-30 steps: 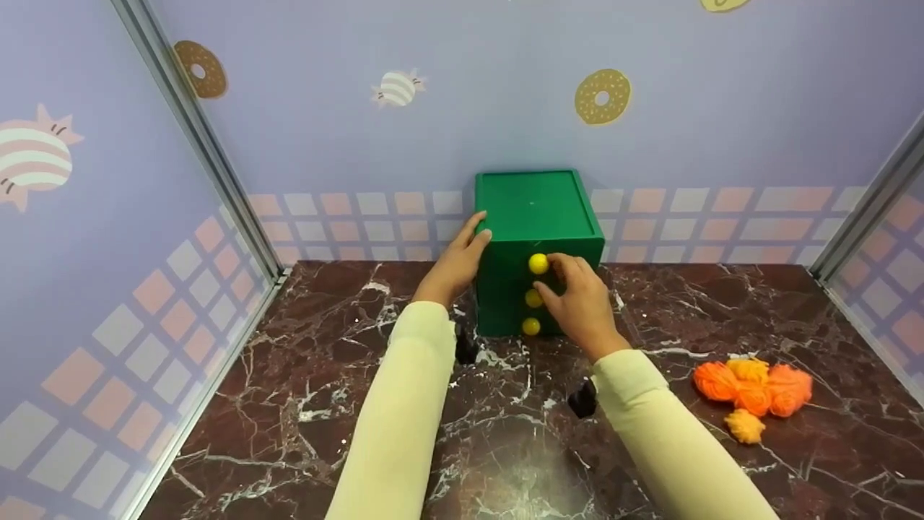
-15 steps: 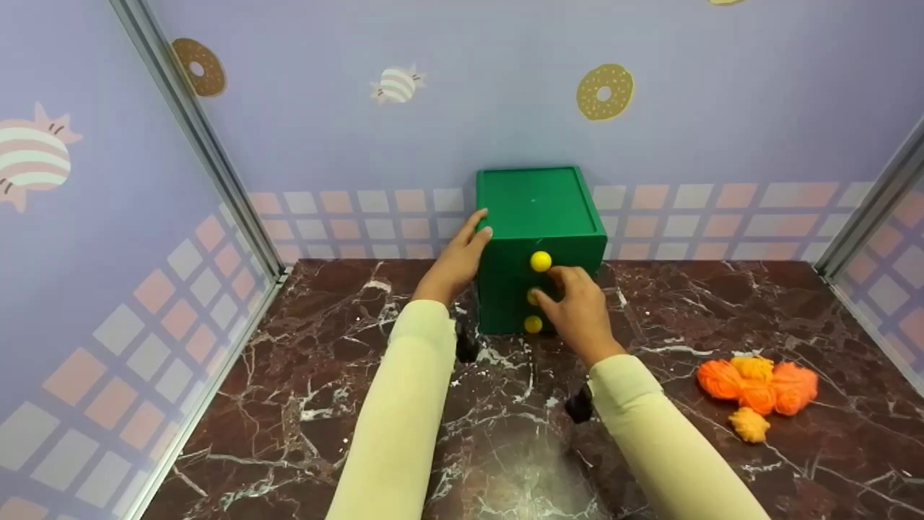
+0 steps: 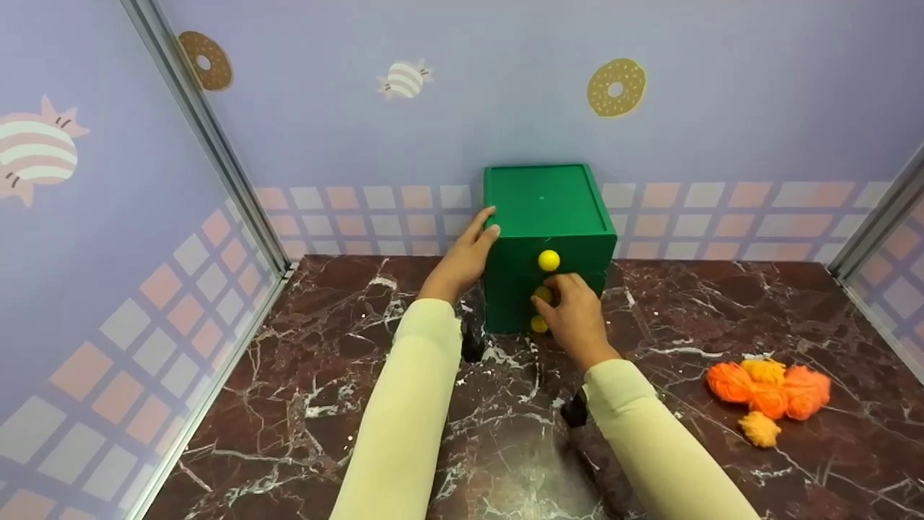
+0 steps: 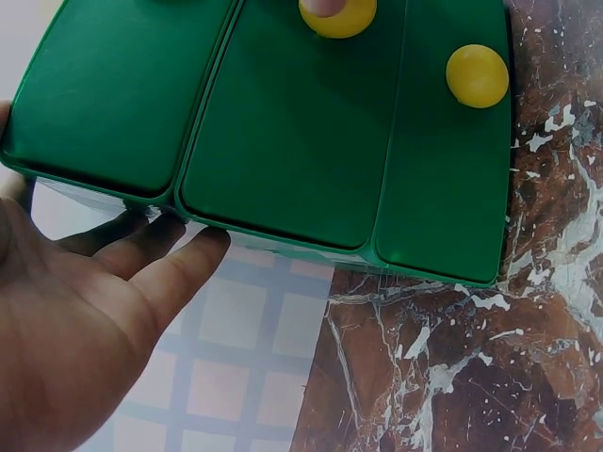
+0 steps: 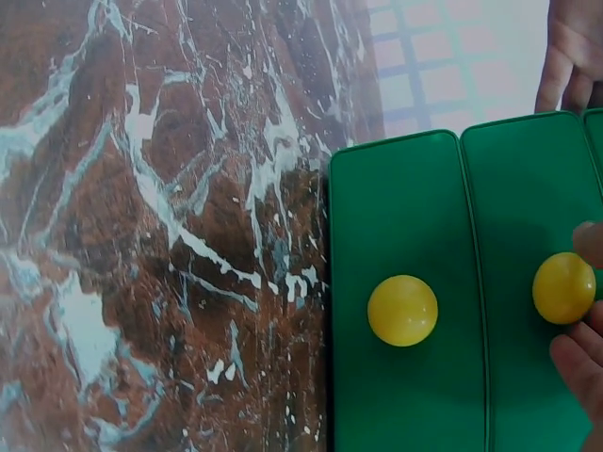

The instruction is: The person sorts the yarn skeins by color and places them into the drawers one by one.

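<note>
A small green drawer cabinet [image 3: 543,198] has three stacked drawers, each with a round yellow knob. My left hand [image 3: 463,258] rests on its left side near the top; in the left wrist view the straight fingers [image 4: 184,273] lie along the side wall. At the front, my right hand [image 3: 580,318] has its thumb and fingers around the middle knob [image 5: 562,288]. The top knob [image 3: 548,261] is just above that hand, and the bottom knob [image 5: 402,311] just below it. All the drawers look closed.
To the right on the dark red marbled table [image 3: 346,433] lies a cluster of orange and yellow yarn bundles [image 3: 769,393], with a small yellow bundle [image 3: 760,430] in front. A patterned wall [image 3: 346,144] stands behind the cabinet, and side panels border the table.
My right hand has moved down from beside the top knob to the middle knob and closed around it. The left hand stays on the cabinet. The head view has shifted slightly.
</note>
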The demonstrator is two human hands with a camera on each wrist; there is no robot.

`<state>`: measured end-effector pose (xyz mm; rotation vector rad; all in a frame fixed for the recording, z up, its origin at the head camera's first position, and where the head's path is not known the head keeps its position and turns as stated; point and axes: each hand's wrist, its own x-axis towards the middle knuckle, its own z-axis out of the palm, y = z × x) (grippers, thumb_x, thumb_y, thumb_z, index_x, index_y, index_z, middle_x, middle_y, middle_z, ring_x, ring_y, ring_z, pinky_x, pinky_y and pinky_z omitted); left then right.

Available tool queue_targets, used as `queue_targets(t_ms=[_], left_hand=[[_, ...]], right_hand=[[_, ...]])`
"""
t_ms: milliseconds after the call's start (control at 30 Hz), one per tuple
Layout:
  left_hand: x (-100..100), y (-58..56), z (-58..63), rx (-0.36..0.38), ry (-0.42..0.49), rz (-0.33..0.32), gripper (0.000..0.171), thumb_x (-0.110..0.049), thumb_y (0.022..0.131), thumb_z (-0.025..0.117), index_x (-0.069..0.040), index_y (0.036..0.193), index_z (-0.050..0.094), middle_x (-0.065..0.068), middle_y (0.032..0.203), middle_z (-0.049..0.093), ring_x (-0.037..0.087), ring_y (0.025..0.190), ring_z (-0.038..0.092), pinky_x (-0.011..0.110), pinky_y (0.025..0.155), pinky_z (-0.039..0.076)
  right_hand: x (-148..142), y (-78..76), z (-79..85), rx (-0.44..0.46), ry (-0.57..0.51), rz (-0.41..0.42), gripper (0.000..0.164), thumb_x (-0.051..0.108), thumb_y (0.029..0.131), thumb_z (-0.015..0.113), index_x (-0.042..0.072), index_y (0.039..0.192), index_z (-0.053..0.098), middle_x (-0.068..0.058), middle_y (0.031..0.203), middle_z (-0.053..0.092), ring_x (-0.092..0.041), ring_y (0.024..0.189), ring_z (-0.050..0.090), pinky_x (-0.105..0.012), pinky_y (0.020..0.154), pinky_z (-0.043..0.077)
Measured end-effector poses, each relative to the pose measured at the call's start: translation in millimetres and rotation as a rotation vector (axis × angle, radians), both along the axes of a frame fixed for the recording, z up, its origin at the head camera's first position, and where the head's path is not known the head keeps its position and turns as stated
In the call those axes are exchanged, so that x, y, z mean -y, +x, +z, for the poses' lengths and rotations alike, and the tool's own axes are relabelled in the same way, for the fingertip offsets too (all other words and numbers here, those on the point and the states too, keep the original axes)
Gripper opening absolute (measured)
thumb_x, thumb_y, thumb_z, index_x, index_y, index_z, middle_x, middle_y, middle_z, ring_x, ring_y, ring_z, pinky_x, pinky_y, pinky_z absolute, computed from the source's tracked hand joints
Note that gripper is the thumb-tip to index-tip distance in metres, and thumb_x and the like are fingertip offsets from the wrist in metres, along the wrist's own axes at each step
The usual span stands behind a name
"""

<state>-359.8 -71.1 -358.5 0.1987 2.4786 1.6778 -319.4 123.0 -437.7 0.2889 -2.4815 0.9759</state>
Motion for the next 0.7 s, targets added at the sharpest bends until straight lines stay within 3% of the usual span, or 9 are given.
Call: queue_targets(t_ms=[700], left_hand=[[1.8, -0.4, 0.5, 0.009, 0.009, -0.024, 0.053, -0.059, 0.099, 0.036, -0.055, 0.149, 0.016, -0.005, 0.164, 0.014, 0.029, 0.149, 0.02, 0.056, 0.117, 0.023]], right_hand=[[1.7, 1.9, -2.4, -0.009, 0.039, -0.003, 0.017, 0.015, 0.087, 0.072, 0.006, 0.098, 0.063, -0.01, 0.098, 0.056, -0.027, 0.089, 0.058, -0.044, 0.085, 0.052]])
